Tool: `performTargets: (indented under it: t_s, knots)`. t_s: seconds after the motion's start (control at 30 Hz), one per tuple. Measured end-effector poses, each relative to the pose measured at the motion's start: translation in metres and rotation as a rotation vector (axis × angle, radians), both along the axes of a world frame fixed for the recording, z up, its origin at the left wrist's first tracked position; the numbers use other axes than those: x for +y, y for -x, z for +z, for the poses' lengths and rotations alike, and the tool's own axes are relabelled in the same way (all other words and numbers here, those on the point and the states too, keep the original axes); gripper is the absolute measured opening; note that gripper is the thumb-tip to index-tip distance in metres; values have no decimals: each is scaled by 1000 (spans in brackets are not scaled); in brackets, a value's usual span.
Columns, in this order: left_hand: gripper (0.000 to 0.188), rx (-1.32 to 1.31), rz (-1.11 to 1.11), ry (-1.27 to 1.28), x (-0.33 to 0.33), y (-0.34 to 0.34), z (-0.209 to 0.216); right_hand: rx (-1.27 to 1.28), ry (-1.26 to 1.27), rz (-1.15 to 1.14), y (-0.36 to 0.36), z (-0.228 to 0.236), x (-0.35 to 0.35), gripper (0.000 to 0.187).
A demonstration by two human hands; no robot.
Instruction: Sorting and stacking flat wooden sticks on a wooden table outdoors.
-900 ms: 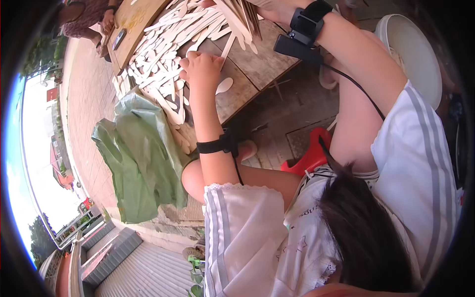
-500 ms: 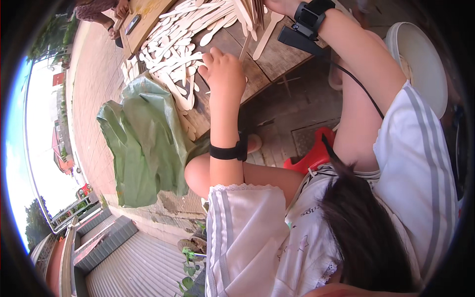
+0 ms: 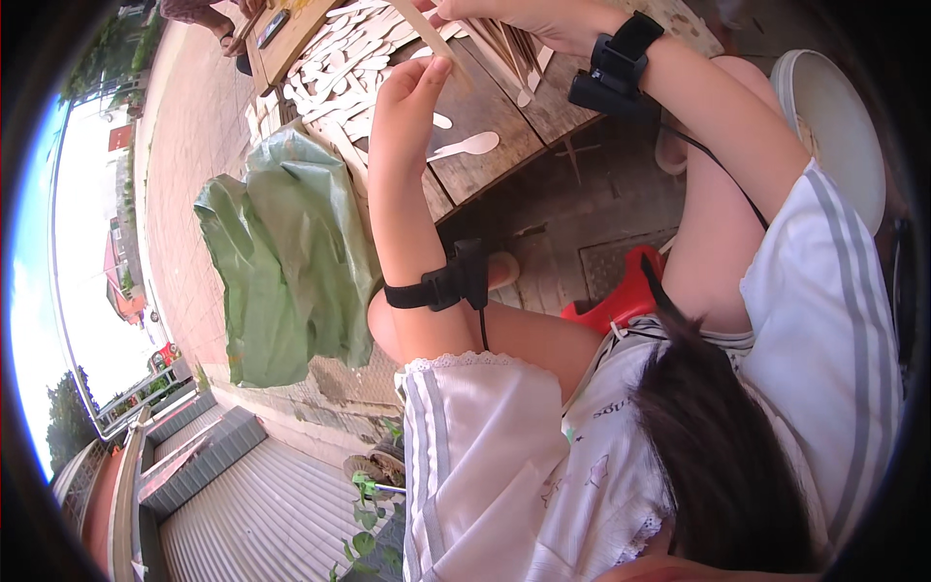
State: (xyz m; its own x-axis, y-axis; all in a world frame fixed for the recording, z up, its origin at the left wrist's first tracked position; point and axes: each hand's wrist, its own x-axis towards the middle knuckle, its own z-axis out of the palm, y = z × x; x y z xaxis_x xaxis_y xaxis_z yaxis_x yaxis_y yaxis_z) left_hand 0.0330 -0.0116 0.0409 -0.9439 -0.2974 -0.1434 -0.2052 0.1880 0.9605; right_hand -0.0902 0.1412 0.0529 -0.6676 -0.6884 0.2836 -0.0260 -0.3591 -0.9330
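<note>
A long flat wooden stick (image 3: 424,27), possibly a spoon's handle, slants across the top of the view, its upper end cut off. My left hand (image 3: 405,102) pinches its lower part between thumb and fingers. The fingertips of my right hand (image 3: 529,17) meet it higher up, closed on it as far as the frame edge shows. Under my right hand stands a bundle of flat wooden pieces (image 3: 506,53) on edge. A single wooden spoon (image 3: 475,145) lies beside my left wrist. Behind my left hand spreads a heap of pale wooden spoons (image 3: 339,68).
The plank table (image 3: 485,179) ends before my knees. A green sack (image 3: 291,262) hangs at its left corner. White bucket (image 3: 842,145) at right; red plastic stool (image 3: 621,291) beneath me. Another person (image 3: 199,12) sits far left by a board with a phone (image 3: 274,27).
My left hand has risen from the spoon heap and moved slightly left, now pinching the stick. My right hand has shifted left across the bundle toward it. The lone spoon beside my wrist has come into view.
</note>
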Motion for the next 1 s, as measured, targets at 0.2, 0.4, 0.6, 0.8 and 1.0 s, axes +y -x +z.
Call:
performTargets:
  t_s: [0.2,0.4,0.6,0.8,1.0]
  knots:
    - [33,-14,-60,96,-3,15,-5,-172,-75,194,3,-7,4,47]
    - [38,-91,-50,106,13,36,-12,-141,-73,42,9,-17,12,29]
    - [33,-98,-128,1130,53,38,-35,-292,-171,-141,38,-17,38,18]
    - [24,-203,-195,1086,66,40,-34,-210,-60,-150,40,-2,49,18]
    - [29,-244,2,598,26,30,-7,-99,71,-243,33,6,47,16]
